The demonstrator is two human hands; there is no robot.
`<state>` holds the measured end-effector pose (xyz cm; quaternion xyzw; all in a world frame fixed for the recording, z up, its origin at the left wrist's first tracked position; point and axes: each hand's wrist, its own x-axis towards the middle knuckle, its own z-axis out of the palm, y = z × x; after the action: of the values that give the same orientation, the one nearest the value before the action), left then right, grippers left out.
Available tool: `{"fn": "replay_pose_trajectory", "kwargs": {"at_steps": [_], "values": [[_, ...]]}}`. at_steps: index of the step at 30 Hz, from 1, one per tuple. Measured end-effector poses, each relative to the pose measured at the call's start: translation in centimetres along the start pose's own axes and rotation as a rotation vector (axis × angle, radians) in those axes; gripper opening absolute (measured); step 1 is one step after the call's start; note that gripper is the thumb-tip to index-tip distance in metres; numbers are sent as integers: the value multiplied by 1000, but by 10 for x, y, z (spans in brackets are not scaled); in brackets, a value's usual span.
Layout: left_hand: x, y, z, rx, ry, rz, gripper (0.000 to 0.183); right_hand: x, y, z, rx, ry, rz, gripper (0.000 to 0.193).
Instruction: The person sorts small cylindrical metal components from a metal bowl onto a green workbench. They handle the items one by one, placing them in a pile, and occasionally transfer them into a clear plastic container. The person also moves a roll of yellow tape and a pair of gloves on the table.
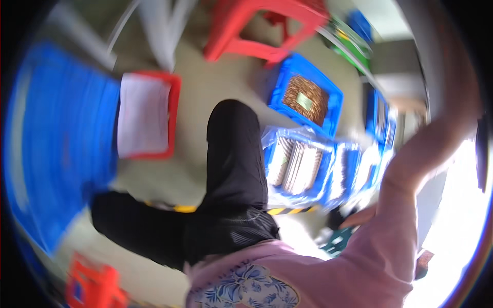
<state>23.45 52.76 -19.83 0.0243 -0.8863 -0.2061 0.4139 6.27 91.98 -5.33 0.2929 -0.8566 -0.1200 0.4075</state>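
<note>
My right arm point(423, 149) is raised along the right side of the head view, bent at the elbow. Its forearm runs up into the dark rim, and the hand itself does not show. No part of my left hand is in the picture. Below me are my legs in black trousers point(233, 149), set apart. Closest to the raised arm are blue crates point(380, 115) in a row, smeared by motion. A blue crate point(334, 100) beside them holds many small copper-coloured pieces point(292, 95) with a pale green slip point(304, 101) on top.
Plastic-lined blue crates with pale stacked sheets point(303, 167) stand right of my leg. A red tray with white paper point(144, 113) lies left, beside a tall blue stack point(61, 128). Red stools point(241, 20) stand ahead and lower left. Yellow-black tape point(277, 211) crosses the floor.
</note>
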Motion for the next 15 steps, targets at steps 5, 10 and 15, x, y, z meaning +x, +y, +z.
{"fn": "replay_pose_trajectory", "kwargs": {"at_steps": [5, 10, 15], "values": [[-119, 80, -24, 11, -298, -509, 17, -81, -27, 40, 214, -115, -218, 27], [-175, 141, -41, 71, -417, -814, 16, -244, -12, 224, 660, -840, 357, 32], [-184, 178, -34, 139, -486, -935, 16, -431, 35, 366, 601, -1277, 684, 34]]}}
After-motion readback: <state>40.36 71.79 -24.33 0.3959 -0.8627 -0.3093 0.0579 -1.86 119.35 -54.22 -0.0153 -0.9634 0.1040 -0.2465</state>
